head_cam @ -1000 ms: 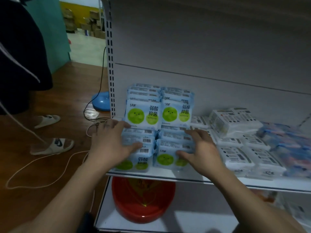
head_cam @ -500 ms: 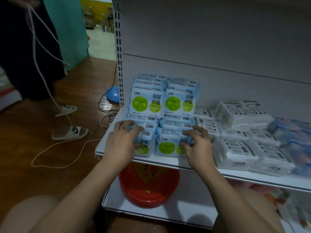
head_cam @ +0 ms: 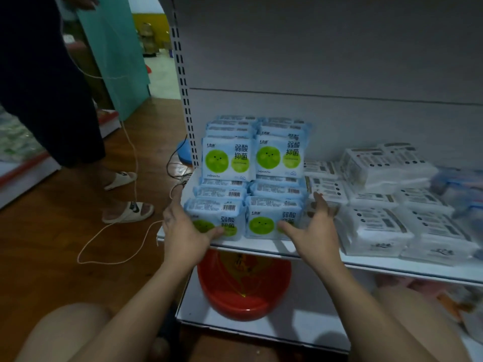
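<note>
Light-blue packs with green smiling circles (head_cam: 261,223) stand in two stacked rows at the left end of a white shelf (head_cam: 392,265). My left hand (head_cam: 183,231) lies flat against the left side of the front lower packs, thumb across the front. My right hand (head_cam: 313,231) is spread at their right side, thumb touching the front of the right pack, fingers straight. Two upright packs (head_cam: 253,158) sit on top behind them.
White packs (head_cam: 376,226) fill the shelf to the right. A red basin (head_cam: 243,291) sits on the lower shelf. A person in white slippers (head_cam: 128,212) stands left on the wooden floor with a white cord (head_cam: 104,246) trailing. My knees are at the bottom.
Both hands have slid from on top of the front packs to their outer sides, with fingers straightened. The view has shifted left and back, and the standing person has stepped closer.
</note>
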### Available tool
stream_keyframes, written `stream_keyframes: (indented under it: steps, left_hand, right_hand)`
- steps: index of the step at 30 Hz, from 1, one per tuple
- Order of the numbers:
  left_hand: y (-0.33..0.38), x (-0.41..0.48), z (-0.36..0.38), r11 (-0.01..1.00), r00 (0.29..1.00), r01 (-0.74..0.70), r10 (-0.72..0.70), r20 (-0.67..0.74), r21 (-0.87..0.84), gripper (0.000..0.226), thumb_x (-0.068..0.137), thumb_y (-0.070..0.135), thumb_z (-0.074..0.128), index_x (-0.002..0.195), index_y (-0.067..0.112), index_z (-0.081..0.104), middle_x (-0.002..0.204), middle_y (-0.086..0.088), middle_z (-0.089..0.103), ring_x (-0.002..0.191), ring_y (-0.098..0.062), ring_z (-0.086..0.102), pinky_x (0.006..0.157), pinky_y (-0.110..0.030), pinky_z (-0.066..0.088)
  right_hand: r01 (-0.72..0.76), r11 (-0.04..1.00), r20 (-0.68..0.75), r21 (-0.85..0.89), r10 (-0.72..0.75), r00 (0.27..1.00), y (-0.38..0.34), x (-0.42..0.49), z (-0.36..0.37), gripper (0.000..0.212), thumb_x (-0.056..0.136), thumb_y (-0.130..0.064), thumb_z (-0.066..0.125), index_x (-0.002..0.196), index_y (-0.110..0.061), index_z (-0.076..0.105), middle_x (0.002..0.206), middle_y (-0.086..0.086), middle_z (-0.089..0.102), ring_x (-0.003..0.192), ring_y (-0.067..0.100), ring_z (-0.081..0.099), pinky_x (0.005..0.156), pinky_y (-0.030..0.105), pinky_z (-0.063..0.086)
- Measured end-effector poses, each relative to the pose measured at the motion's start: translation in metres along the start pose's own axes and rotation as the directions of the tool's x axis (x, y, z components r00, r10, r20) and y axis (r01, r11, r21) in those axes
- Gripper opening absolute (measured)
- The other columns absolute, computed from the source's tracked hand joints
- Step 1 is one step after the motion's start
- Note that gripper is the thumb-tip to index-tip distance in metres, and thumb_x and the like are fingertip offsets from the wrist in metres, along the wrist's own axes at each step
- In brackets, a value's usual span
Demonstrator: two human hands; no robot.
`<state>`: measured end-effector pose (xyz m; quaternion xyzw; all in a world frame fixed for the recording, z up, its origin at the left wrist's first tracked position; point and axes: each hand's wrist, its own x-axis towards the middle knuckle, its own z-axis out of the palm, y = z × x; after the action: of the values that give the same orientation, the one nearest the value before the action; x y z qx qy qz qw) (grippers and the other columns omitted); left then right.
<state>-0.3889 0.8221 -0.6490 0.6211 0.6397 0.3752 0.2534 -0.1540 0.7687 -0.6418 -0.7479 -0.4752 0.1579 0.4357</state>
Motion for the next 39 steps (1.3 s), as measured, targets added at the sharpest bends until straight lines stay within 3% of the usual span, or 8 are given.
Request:
stream_keyframes:
  steps: [4, 10, 15, 19, 23, 28, 34, 39]
  left_hand:
    - [0.011, 0.005, 0.005, 0.994, 0.993, 0.001, 0.011, 0.116, -0.110, 0.106, 0.063, 0.018, 0.090, 0.146, 0.017, 0.025, 0.127, 0.003, 0.051, 0.111, -0.010, 0.050, 0.091, -0.027, 0.043]
    - [0.010, 0.015, 0.015, 0.996, 0.994, -0.015, 0.025, 0.109, -0.092, 0.101, 0.060, 0.021, 0.092, 0.141, 0.019, 0.032, 0.130, -0.004, 0.054, 0.116, -0.022, 0.056, 0.091, -0.032, 0.047]
    - [0.005, 0.019, 0.007, 1.000, 0.992, 0.006, -0.004, 0.124, -0.021, 0.129, 0.044, 0.034, 0.097, 0.145, 0.034, 0.016, 0.137, -0.004, 0.045, 0.126, -0.023, 0.049, 0.104, -0.047, 0.045]
    - [0.010, 0.025, -0.001, 0.999, 0.977, -0.019, 0.026, 0.211, -0.034, 0.126, 0.050, 0.023, 0.097, 0.148, 0.025, 0.018, 0.123, 0.014, 0.048, 0.116, -0.009, 0.052, 0.092, -0.021, 0.046]
    - [0.021, 0.028, -0.004, 0.994, 0.966, -0.055, 0.030, 0.256, 0.090, 0.114, 0.054, 0.033, 0.094, 0.147, 0.027, 0.028, 0.134, 0.003, 0.046, 0.123, -0.016, 0.050, 0.102, -0.033, 0.046]
    - [0.036, 0.026, -0.014, 0.892, 0.963, -0.174, 0.067, 0.260, 0.417, 0.112, 0.059, 0.057, 0.082, 0.149, 0.032, 0.020, 0.146, -0.001, 0.032, 0.133, -0.026, 0.035, 0.108, -0.047, 0.037]
    - [0.073, 0.005, -0.036, 0.774, 0.934, -0.346, 0.233, 0.270, 0.530, 0.102, 0.065, 0.066, 0.073, 0.148, 0.033, 0.024, 0.149, -0.002, 0.033, 0.135, -0.027, 0.031, 0.106, -0.045, 0.034]
    - [0.097, -0.012, -0.069, 0.736, 0.936, -0.352, 0.288, 0.204, 0.578, 0.090, 0.073, 0.060, 0.072, 0.146, 0.033, 0.028, 0.147, 0.002, 0.035, 0.136, -0.023, 0.030, 0.108, -0.045, 0.031]
  right_hand:
    - [0.007, 0.999, 0.080, 0.053, -0.011, 0.997, 0.005, 0.006, 0.005, 0.077, 0.066, -0.035, 0.085, 0.131, -0.025, 0.046, 0.122, 0.000, 0.062, 0.112, 0.020, 0.059, 0.090, 0.038, 0.051]
    - [-0.013, 0.995, 0.117, 0.096, 0.002, 0.993, 0.007, 0.013, 0.009, 0.077, 0.073, -0.031, 0.082, 0.138, -0.021, 0.042, 0.125, 0.000, 0.061, 0.114, 0.021, 0.058, 0.095, 0.042, 0.050]
    - [-0.017, 0.999, 0.113, 0.052, 0.011, 0.994, 0.009, 0.007, 0.005, 0.093, 0.067, -0.036, 0.084, 0.143, -0.026, 0.030, 0.129, 0.004, 0.056, 0.117, 0.025, 0.056, 0.092, 0.044, 0.051]
    - [0.115, 0.992, 0.115, -0.060, -0.108, 0.987, 0.007, 0.008, -0.003, 0.093, 0.075, -0.035, 0.080, 0.150, -0.033, 0.025, 0.141, 0.007, 0.040, 0.127, 0.026, 0.045, 0.098, 0.040, 0.046]
    - [0.199, 0.952, 0.252, -0.233, -0.138, 0.958, -0.004, 0.012, -0.006, 0.071, 0.085, -0.044, 0.068, 0.145, -0.040, 0.031, 0.153, 0.003, 0.025, 0.137, 0.022, 0.036, 0.100, 0.032, 0.041]
    - [0.247, 0.902, 0.192, -0.354, -0.188, 0.963, -0.016, 0.009, -0.005, 0.080, 0.080, -0.055, 0.067, 0.147, -0.036, 0.030, 0.155, 0.007, 0.020, 0.141, 0.026, 0.024, 0.106, 0.037, 0.038]
    - [0.355, 0.839, 0.149, -0.413, -0.323, 0.935, -0.047, 0.004, -0.018, 0.085, 0.074, -0.064, 0.066, 0.147, -0.039, 0.030, 0.152, 0.005, 0.029, 0.133, 0.026, 0.036, 0.101, 0.036, 0.043]
    - [0.416, 0.798, 0.159, -0.435, -0.387, 0.908, -0.096, -0.009, -0.028, 0.084, 0.080, -0.067, 0.057, 0.149, -0.041, 0.017, 0.156, 0.004, 0.021, 0.139, 0.023, 0.029, 0.106, 0.033, 0.035]
